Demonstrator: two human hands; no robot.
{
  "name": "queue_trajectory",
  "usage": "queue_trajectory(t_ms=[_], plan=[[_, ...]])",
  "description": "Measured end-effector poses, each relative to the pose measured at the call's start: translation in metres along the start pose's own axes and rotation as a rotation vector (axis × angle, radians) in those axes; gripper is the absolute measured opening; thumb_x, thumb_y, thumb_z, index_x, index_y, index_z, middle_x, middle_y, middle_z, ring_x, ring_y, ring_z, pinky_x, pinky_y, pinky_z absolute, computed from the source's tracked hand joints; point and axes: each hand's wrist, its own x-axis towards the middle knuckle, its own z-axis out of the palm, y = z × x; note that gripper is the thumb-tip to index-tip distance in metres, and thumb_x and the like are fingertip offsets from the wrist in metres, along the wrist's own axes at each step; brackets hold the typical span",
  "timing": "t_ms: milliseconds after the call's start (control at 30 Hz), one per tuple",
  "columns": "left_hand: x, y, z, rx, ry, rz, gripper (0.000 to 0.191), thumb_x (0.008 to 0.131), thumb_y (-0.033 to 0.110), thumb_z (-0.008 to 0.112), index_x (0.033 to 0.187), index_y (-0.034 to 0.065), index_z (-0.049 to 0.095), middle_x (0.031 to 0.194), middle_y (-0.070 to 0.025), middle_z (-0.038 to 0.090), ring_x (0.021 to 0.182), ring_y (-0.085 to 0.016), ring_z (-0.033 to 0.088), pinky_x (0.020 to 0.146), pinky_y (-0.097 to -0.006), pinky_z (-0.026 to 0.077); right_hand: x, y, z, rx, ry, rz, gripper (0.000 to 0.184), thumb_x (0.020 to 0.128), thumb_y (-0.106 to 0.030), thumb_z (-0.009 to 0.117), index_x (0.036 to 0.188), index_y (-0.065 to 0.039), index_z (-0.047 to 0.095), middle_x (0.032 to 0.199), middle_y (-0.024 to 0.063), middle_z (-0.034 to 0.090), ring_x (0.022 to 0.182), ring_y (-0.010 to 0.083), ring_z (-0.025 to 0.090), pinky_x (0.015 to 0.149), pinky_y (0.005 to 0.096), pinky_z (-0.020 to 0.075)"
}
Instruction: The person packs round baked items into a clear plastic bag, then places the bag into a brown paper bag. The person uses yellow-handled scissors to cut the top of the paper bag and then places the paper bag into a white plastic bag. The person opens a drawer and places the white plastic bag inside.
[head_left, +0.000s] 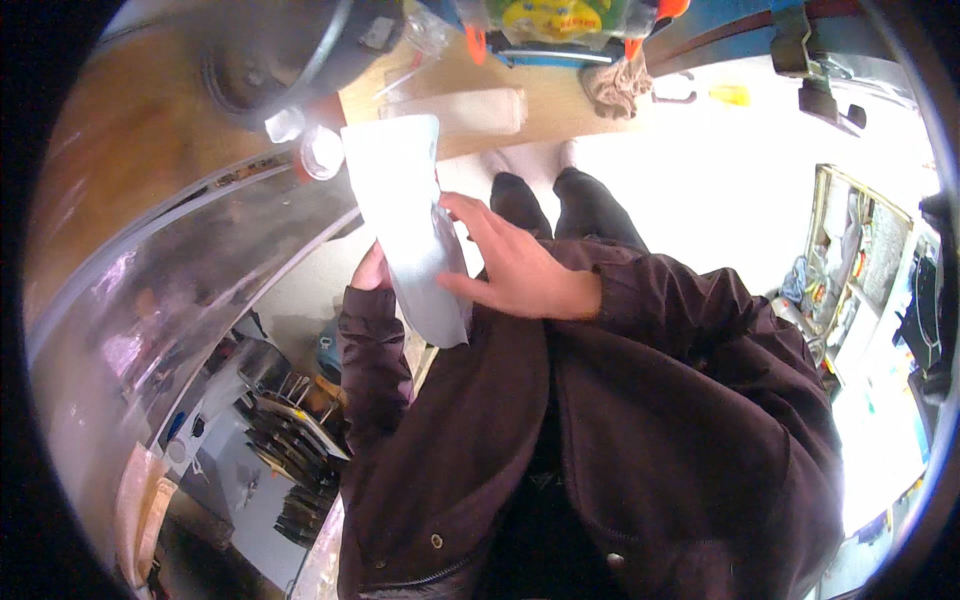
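A shiny silver-white curved sheet (401, 202), long and narrow, stands on a slant in front of my jacket. Glare washes out its upper part, and I cannot tell its material. My left hand (370, 268) grips it from behind at the left edge; most of those fingers are hidden by the sheet. My right hand (521, 262) rests against its right edge, with thumb and fingertips touching it. Close to the sheet's upper left are a round white cap-like piece (322, 152) and a small white piece (285, 125) at the wooden table's edge.
On the wooden table (555, 109) lie a clear plastic pack (469, 111) and a crumpled brown cloth (619, 86). A dark round machine part (262, 67) stands upper left. Dark flat pieces (292, 442) fill a rack lower left. A cluttered shelf (855, 262) is at right.
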Motion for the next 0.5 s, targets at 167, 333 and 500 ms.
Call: queue_trajectory(t_ms=[167, 333, 500], plan=[[-0.02, 0.051, -0.01, 0.162, -0.026, 0.358, 0.077, 0.096, 0.043, 0.071, 0.155, 0.0021, 0.041, 0.15, -0.0149, 0.053, 0.135, -0.031, 0.055, 0.111, -0.0474, 0.048, 0.013, -0.029, -0.009, 0.053, -0.016, -0.17, 0.079, 0.092, -0.024, 0.075, 0.153, 0.001, 0.031, 0.153, 0.0275, 0.043, 0.138, 0.0447, 0.049, 0.114, 0.0461, 0.0444], [-0.042, 0.111, 0.018, 0.155, -0.016, 0.777, 0.071, 0.096, 0.036, 0.071, 0.153, 0.0013, 0.044, 0.147, -0.0151, 0.055, 0.133, -0.032, 0.055, 0.113, -0.0505, 0.046, 0.028, -0.044, -0.015, 0.124, 0.134, -0.242, 0.063, 0.094, -0.019, 0.073, 0.148, -0.005, 0.044, 0.149, 0.022, 0.048, 0.137, 0.0408, 0.051, 0.112, 0.0435, 0.0457], [0.032, 0.208, 0.077, 0.191, 0.206, 1.111, 0.051, 0.095, 0.016, 0.072, 0.14, -0.0016, 0.054, 0.133, -0.0156, 0.063, 0.128, -0.028, 0.059, 0.108, -0.0487, 0.049, 0.013, -0.035, -0.019, -0.038, 0.297, -0.228, 0.049, 0.09, 0.0, 0.072, 0.136, -0.003, 0.057, 0.144, 0.0173, 0.054, 0.127, 0.0341, 0.059, 0.104, 0.0389, 0.0499]])
